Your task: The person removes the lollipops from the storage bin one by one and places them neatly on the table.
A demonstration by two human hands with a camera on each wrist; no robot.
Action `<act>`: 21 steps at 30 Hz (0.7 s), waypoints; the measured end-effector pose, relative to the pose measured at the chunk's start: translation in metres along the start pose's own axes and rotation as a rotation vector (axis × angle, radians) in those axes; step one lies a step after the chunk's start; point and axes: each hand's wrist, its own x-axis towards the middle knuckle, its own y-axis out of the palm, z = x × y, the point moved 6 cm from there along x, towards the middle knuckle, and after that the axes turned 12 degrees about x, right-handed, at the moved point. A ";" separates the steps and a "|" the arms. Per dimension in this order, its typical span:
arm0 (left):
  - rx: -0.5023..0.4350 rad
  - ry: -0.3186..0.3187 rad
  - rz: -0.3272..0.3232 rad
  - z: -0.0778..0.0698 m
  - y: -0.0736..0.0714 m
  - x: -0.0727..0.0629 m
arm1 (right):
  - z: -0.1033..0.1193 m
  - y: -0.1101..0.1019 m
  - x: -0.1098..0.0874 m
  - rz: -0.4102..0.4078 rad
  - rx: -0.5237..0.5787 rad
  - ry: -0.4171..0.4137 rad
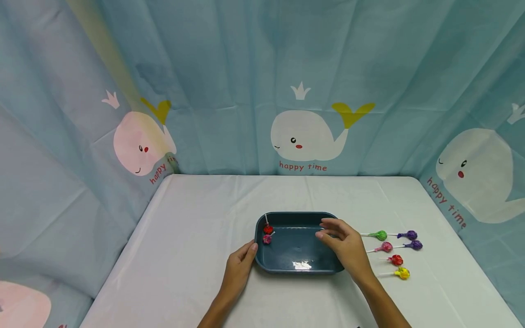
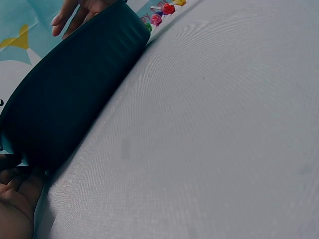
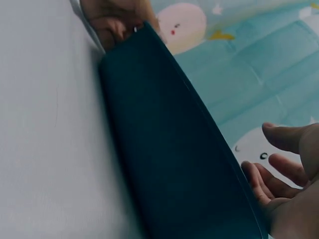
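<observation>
A dark teal rectangular tray (image 1: 295, 253) stands on the white table. My left hand (image 1: 239, 266) grips its left end, thumb at the rim; in the left wrist view its fingers (image 2: 31, 186) bend against the tray's lower corner. Inside the tray, by the left wall, lie a red lollipop (image 1: 268, 229) and a pink lollipop (image 1: 267, 239). Over the right end hovers my right hand (image 1: 346, 246), holding nothing. Its thumb and loosely bent fingers stand apart in the right wrist view, with the fingers (image 3: 254, 181) close to the rim.
Right of the tray lie several wrapped lollipops: a green one (image 1: 381, 235), a pink one (image 1: 386, 247), two purple ones (image 1: 416, 245), a red one (image 1: 396, 260) and a yellow one (image 1: 403, 273). A blue curtain (image 1: 229, 91) with printed whales hangs behind the table (image 1: 184, 246).
</observation>
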 end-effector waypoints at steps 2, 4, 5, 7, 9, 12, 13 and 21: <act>0.002 0.001 -0.001 0.000 0.000 0.000 | 0.000 0.006 0.001 0.015 -0.015 -0.003; -0.002 0.000 0.000 0.000 0.000 0.000 | 0.000 0.011 0.003 0.031 -0.032 -0.008; -0.004 -0.001 0.001 0.000 0.000 0.000 | -0.001 0.014 0.004 0.040 -0.036 -0.007; -0.008 0.001 0.002 0.000 0.000 0.000 | -0.001 0.019 0.005 0.058 -0.034 -0.004; -0.013 0.001 0.003 0.000 0.001 0.000 | -0.002 0.024 0.007 0.072 -0.038 0.000; -0.011 -0.002 0.005 0.000 0.001 0.000 | -0.003 0.032 0.010 0.086 -0.051 0.006; -0.009 -0.003 0.004 0.000 0.001 0.000 | -0.003 0.034 0.011 0.091 -0.054 0.009; 0.012 -0.019 -0.003 0.001 0.001 0.001 | -0.007 0.053 0.019 0.129 -0.054 0.035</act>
